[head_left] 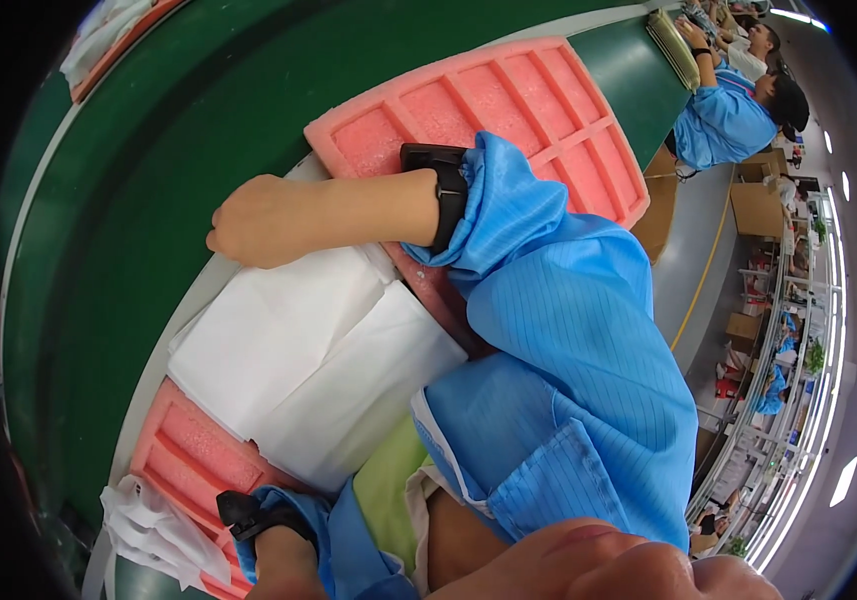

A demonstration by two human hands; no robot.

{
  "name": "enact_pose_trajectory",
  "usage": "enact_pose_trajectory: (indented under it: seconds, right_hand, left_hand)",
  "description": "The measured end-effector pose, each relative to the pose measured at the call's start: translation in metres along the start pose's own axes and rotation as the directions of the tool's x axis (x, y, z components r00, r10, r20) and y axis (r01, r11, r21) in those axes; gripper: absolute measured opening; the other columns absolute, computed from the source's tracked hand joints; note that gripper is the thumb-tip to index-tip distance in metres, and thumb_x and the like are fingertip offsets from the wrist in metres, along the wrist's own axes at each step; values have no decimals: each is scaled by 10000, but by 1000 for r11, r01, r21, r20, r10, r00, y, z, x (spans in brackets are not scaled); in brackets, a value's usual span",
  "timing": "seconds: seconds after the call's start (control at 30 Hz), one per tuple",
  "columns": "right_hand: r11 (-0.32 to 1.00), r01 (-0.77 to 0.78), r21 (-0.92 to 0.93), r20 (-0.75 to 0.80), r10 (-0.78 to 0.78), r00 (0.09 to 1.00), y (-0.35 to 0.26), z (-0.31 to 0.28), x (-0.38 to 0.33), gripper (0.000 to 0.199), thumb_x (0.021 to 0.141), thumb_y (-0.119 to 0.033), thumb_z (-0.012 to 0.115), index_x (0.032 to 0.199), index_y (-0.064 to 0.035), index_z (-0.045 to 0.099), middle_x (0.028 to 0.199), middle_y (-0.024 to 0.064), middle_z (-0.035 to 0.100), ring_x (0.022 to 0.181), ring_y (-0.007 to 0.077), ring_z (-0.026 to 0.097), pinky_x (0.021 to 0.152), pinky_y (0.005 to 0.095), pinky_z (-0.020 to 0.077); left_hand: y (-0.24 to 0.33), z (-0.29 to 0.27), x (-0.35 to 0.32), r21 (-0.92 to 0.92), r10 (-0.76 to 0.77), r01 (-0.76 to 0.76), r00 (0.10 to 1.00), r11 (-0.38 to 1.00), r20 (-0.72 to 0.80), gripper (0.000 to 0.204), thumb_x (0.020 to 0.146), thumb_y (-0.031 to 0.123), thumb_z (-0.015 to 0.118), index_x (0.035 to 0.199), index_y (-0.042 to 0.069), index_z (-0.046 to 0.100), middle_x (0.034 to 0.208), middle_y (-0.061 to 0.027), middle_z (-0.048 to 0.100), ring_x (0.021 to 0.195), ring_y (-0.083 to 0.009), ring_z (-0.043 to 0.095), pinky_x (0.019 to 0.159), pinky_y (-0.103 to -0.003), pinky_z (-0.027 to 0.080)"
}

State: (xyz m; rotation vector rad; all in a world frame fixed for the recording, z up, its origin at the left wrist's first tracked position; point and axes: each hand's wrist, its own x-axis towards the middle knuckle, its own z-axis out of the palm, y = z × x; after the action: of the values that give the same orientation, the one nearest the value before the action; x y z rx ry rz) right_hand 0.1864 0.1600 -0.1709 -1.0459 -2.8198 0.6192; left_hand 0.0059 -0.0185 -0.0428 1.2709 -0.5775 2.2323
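White sheets [299, 350]: stacked at the table edge, overlapping pink foam trays [509, 110].
Right hand [259, 222]: reaches across, curled fingers resting on the stack's far corner.
Left hand [284, 570]: fingers hidden.
Room: green belt [149, 200] beyond.

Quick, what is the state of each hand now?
Left hand: out of view; only its wrist shows at the lower edge.
Right hand: fingers curled, resting at the edge of the white sheets; a grip cannot be told.

Brown cardboard boxes [755, 208] on floor, far right, beside seated workers; no labels readable.
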Motion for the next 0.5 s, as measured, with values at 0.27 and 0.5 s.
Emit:
enact_pose_trajectory:
  seconds: [0.27,0.5]
  right_hand:
    - [1000,-5,1,47,5,999,0,-3,-2,162,796,-52,563,916,38,622,858,177,619,830,334,631,700,425,521]
    - [1000,7,-1,37,-7,999,-2,-5,-2,163,792,-46,560,916,36,626,858,177,619,836,336,630,711,424,520]
  left_hand:
    - [0,10,-7,-22,134,-135,991,991,-23,706,762,102,632,1389,-27,334,1468,-168,302,1370,-293,298,1079,-376,382]
    - [-11,11,-5,-36,227,-232,968,972,-106,501,891,148,507,1344,-39,403,1416,-139,412,1298,-272,408,1076,-397,374]
